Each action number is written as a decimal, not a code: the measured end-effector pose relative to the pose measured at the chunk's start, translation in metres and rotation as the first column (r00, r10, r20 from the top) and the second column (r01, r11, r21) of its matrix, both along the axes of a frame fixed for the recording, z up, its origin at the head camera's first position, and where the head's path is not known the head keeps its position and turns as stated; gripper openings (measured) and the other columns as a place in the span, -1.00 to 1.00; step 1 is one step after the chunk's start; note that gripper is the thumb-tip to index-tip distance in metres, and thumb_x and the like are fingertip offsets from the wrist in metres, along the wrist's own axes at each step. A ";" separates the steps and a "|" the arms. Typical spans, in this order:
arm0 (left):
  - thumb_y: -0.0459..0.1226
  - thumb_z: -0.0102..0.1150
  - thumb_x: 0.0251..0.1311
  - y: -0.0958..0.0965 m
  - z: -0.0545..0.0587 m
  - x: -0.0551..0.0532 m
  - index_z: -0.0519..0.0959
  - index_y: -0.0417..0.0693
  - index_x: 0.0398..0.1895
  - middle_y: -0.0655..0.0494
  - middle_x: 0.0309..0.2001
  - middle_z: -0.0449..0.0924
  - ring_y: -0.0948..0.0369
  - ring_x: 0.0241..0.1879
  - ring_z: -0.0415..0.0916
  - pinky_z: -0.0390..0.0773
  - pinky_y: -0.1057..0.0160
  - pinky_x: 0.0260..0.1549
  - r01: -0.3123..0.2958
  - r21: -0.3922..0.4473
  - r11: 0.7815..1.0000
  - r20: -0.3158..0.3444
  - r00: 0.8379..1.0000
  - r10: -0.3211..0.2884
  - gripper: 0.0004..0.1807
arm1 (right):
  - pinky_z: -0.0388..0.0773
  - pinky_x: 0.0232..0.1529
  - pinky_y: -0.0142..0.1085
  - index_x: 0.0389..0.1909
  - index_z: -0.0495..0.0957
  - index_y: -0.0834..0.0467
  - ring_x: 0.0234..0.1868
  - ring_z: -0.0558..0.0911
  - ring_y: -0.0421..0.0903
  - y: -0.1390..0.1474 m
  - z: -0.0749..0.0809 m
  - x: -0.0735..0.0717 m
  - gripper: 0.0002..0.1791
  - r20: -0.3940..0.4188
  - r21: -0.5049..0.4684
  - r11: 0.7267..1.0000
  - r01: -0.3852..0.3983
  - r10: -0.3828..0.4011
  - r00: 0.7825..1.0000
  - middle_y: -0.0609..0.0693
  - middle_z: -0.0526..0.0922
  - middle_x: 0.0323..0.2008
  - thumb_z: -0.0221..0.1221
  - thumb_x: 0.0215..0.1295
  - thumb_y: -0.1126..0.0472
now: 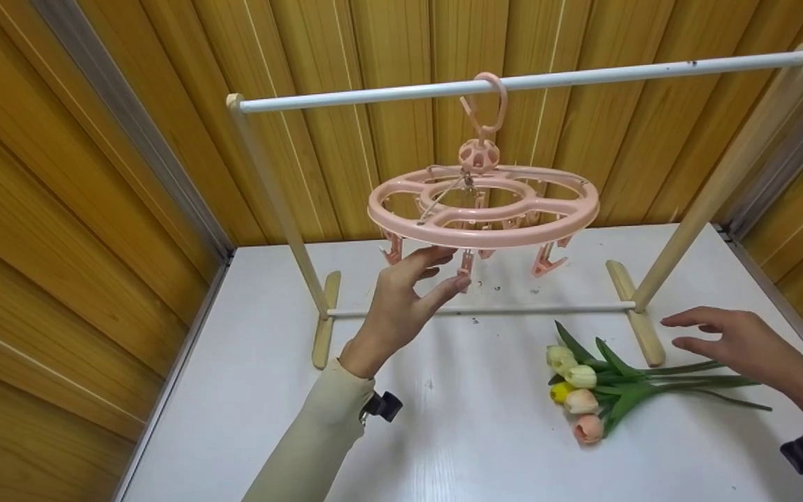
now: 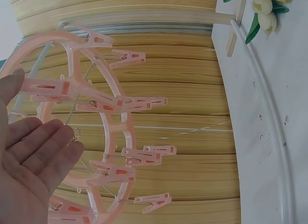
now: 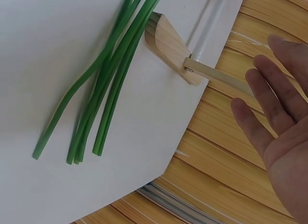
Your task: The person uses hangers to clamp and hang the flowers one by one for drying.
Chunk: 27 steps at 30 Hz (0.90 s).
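A pink oval clip hanger (image 1: 499, 239) hangs by its hook from a white rail, with several pink clothes pegs dangling beneath. My left hand (image 1: 400, 301) is raised at its front left edge. The left thumb touches the lower end of one peg (image 1: 467, 263), and the fingers extend behind it without curling round it, as the left wrist view also shows. At the right, my right hand (image 1: 739, 341) hovers with relaxed fingers over the stems of a bunch of artificial tulips (image 1: 581, 401), holding nothing. Their green stems (image 3: 96, 96) fill part of the right wrist view.
The rack's white rail (image 1: 373, 92) spans two slanted wooden posts. Each post stands on a wooden foot (image 1: 327, 321), and a lower white bar (image 1: 548, 308) joins them. A white table (image 1: 234, 418) carries everything, with wood-look walls (image 1: 387, 42) behind and at both sides.
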<state>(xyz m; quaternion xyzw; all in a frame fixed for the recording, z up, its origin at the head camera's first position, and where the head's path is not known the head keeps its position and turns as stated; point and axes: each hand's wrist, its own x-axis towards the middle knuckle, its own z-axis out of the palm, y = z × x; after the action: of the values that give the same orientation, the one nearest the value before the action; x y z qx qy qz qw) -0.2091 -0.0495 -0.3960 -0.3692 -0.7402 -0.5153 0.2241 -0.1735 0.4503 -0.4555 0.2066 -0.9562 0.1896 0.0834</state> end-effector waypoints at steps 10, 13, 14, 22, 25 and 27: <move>-0.38 0.40 0.37 0.004 0.003 -0.002 0.64 -0.33 0.17 -0.13 0.11 0.74 0.05 0.15 0.69 0.70 0.15 0.12 0.055 0.083 0.995 0.092 0.994 -0.062 -0.64 | 0.74 -0.13 -0.32 0.00 0.78 0.13 -0.05 0.58 -0.50 0.000 -0.013 0.002 -0.69 0.123 -0.038 0.999 0.016 -0.011 0.992 0.05 0.80 -0.05 0.51 0.23 0.30; -0.37 0.41 0.37 0.006 0.003 -0.002 0.65 -0.34 0.16 -0.11 0.10 0.75 0.08 0.14 0.69 0.71 0.12 0.11 0.058 0.090 0.994 0.089 0.994 -0.066 -0.64 | 0.74 -0.12 -0.30 0.00 0.78 0.13 -0.05 0.59 -0.50 0.002 -0.017 0.003 -0.71 0.144 -0.049 0.999 0.015 -0.007 0.989 0.04 0.80 -0.06 0.51 0.25 0.28; -0.36 0.41 0.37 0.006 0.003 -0.002 0.65 -0.34 0.16 -0.11 0.10 0.75 0.08 0.14 0.70 0.71 0.11 0.11 0.061 0.093 0.994 0.090 0.994 -0.069 -0.64 | 0.74 -0.12 -0.31 -0.01 0.78 0.14 -0.05 0.59 -0.50 0.002 -0.019 0.003 -0.71 0.151 -0.053 0.999 0.015 -0.007 0.989 0.03 0.80 -0.06 0.50 0.25 0.28; -0.38 0.42 0.35 0.009 0.005 -0.002 0.68 -0.33 0.12 -0.07 0.02 0.77 0.11 0.05 0.73 0.73 0.12 0.09 0.109 0.143 0.984 0.144 0.981 -0.129 -0.67 | 0.73 -0.11 -0.34 0.01 0.77 0.17 -0.04 0.59 -0.49 0.004 -0.026 0.003 -0.73 0.203 -0.044 0.999 0.025 -0.016 0.979 0.10 0.79 -0.03 0.47 0.32 0.24; -0.38 0.43 0.34 0.010 0.005 -0.002 0.68 -0.31 0.11 -0.06 -0.01 0.77 0.12 0.03 0.74 0.73 0.16 0.07 0.120 0.148 0.982 0.157 0.977 -0.143 -0.68 | 0.76 -0.11 -0.25 0.01 0.77 0.20 -0.04 0.59 -0.48 0.005 -0.027 0.003 -0.73 0.209 -0.039 0.999 0.030 -0.022 0.978 0.11 0.80 -0.04 0.46 0.33 0.24; -0.38 0.44 0.34 0.010 0.006 -0.002 0.68 -0.30 0.11 -0.06 -0.03 0.77 0.13 0.01 0.74 0.73 0.16 0.06 0.125 0.145 0.981 0.162 0.976 -0.148 -0.68 | 0.76 -0.11 -0.24 0.01 0.77 0.21 -0.04 0.59 -0.49 0.005 -0.027 0.003 -0.73 0.213 -0.035 0.999 0.034 -0.025 0.977 0.11 0.80 -0.04 0.46 0.33 0.24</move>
<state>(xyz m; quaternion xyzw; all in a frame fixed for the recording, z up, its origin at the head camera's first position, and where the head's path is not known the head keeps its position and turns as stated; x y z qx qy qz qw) -0.2111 -0.0392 -0.3899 -0.3575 -0.6932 -0.6082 0.1476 -0.1706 0.4549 -0.4824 0.1694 -0.9588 0.2278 -0.0123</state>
